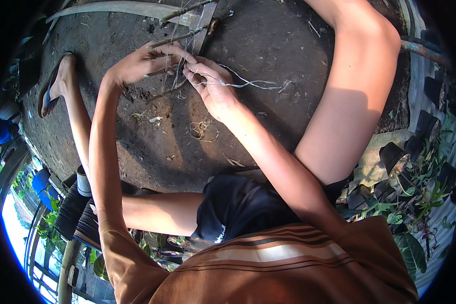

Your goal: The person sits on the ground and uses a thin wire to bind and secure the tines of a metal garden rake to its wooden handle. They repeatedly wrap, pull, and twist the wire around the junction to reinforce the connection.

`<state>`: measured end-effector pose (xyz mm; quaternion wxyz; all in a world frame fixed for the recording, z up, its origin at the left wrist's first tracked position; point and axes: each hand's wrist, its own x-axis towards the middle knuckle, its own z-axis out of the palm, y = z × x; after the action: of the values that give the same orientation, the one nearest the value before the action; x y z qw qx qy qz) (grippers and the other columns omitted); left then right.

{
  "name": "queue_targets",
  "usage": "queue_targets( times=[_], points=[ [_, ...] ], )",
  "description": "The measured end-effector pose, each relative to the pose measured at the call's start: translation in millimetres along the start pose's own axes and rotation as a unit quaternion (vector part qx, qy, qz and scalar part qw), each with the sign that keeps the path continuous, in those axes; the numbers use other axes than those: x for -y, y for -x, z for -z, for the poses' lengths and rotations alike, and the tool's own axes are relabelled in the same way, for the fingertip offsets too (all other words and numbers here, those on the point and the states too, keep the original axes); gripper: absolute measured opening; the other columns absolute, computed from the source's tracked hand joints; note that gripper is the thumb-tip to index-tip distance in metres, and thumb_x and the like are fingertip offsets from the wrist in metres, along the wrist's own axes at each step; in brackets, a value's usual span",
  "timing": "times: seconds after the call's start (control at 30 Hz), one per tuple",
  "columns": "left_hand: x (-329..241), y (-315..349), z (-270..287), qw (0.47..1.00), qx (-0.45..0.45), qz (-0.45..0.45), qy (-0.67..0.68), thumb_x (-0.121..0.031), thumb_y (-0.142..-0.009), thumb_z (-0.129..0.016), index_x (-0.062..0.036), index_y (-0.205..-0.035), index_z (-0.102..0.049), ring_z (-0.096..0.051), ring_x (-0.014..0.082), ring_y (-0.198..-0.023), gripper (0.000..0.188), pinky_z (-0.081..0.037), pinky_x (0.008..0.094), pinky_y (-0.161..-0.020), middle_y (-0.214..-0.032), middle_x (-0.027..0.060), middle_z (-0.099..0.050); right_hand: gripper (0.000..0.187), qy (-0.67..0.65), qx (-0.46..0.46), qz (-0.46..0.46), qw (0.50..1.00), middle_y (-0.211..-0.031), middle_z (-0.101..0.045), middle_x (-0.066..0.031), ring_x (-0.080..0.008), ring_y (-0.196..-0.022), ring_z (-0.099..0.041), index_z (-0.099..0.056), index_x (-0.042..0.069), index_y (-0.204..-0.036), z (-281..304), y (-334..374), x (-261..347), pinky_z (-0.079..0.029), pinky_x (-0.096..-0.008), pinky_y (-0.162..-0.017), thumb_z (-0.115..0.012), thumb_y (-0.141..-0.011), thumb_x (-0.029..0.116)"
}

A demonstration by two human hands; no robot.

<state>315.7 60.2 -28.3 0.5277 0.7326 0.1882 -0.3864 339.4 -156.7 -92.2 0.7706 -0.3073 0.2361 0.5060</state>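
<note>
Over the dark ground my left hand (146,65) reaches in among thin strings (167,58) strung between twigs. Its fingers are bent and meet the fingertips of my right hand (214,91), apparently closed on the string there. My right hand is closed in a pinch on white string (248,82), whose loose looped ends trail off to the right. A twig (182,37) passes just above my left fingers, and another twig (185,11) lies farther away. Below the hands is a third, thinner twig (168,93), partly in shadow. The exact grip of my left fingers is partly hidden.
A flat board (205,31) stands behind the twigs, near a long curved wood strip (121,7). A tangle of dry fibre (201,130) lies on the ground nearer me. Black plant pots (391,156) and leafy plants stand at right; stacked dark pots (73,213) at left.
</note>
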Motion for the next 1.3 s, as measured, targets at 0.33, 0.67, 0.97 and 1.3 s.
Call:
queue_targets(
  times=[0.33, 0.67, 0.97, 1.3],
  points=[
    [16.0, -23.5, 15.7, 0.98, 0.018, -0.155, -0.127, -0.016, -0.098, -0.069, -0.0047, -0.124, -0.069, -0.063, 0.0219, -0.119, 0.029, -0.047, 0.0387, -0.108, -0.124, 0.0106, -0.07, 0.017, -0.061, -0.034, -0.053, 0.996, -0.105, -0.068, -0.0084, -0.0152, -0.099, -0.069, -0.061, 0.003, -0.11, -17.0, 26.7, 17.9, -0.06, -0.0226, -0.091, -0.068, -0.095, 0.004],
    [44.3, -26.2, 11.1, 0.996, -0.08, 0.017, -0.045, -0.035, -0.082, -0.084, -0.0095, -0.14, -0.063, -0.062, 0.021, -0.12, 0.067, -0.045, 0.0375, -0.111, -0.129, 0.0094, -0.069, 0.02, 0.054, -0.039, 0.053, 0.996, -0.107, -0.072, -0.0127, -0.0161, -0.088, -0.071, -0.064, -0.002, -0.117, -17.1, 24.9, 17.4, -0.061, -0.0257, -0.081, -0.066, -0.097, 0.002],
    [43.0, -27.1, 7.1, 0.997, -0.056, -0.003, 0.062, -0.041, -0.081, -0.085, -0.0084, -0.145, -0.057, -0.061, 0.0257, -0.125, 0.078, -0.044, 0.0409, -0.111, -0.134, 0.0145, -0.066, 0.035, 0.353, 0.077, 0.335, 0.87, -0.092, -0.068, -0.004, -0.0064, -0.079, -0.066, -0.063, -0.001, -0.124, -37.8, 49.3, 29.1, -0.054, -0.0204, -0.065, -0.076, -0.095, 0.011],
    [41.6, -28.3, -34.6, 0.958, -0.12, -0.215, 0.145, -0.027, -0.101, -0.07, -0.0011, -0.111, -0.069, -0.069, 0.0144, -0.095, 0.028, -0.055, 0.0315, -0.09, -0.103, 0.0036, -0.07, 0.041, 0.698, -0.043, 0.504, 0.507, -0.131, -0.058, -0.0246, -0.0403, -0.116, -0.058, -0.067, 0.004, -0.127, -49.6, 31.4, 106.5, -0.049, -0.0461, -0.101, -0.073, -0.088, 0.015]
  ],
)
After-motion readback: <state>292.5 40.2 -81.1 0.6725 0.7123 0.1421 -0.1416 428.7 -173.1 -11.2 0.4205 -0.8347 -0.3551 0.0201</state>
